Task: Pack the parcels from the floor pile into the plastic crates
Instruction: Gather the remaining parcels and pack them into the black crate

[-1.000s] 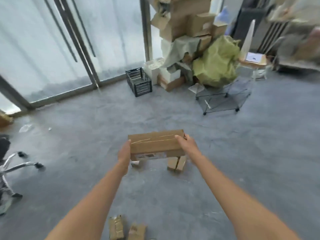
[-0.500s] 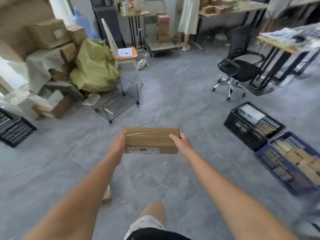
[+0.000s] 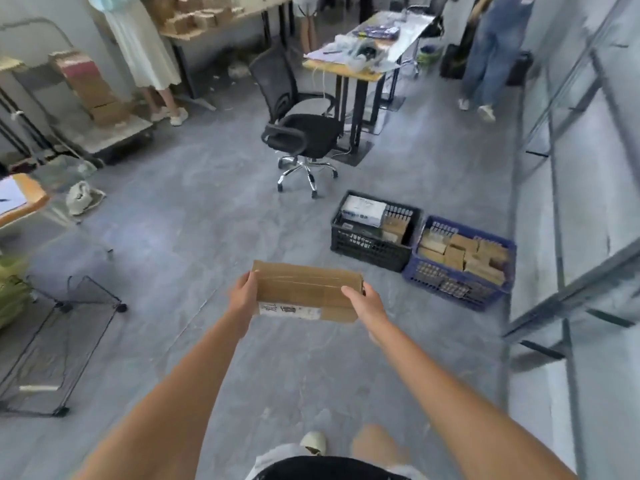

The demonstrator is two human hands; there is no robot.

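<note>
1. Parcel: a long brown cardboard box with tape along its top and a white label on the near side, held level in the air out in front of the person, above the grey floor.
2. The left hand grips its left end, fingers curled round the edge; the right hand grips the right end, thumb lying on top.
3. Ahead and to the right, a black crate and a blue crate stand touching side by side on the floor, both holding boxes, well apart from the parcel.
4. Behind them stands a black office chair by a counter.
</note>
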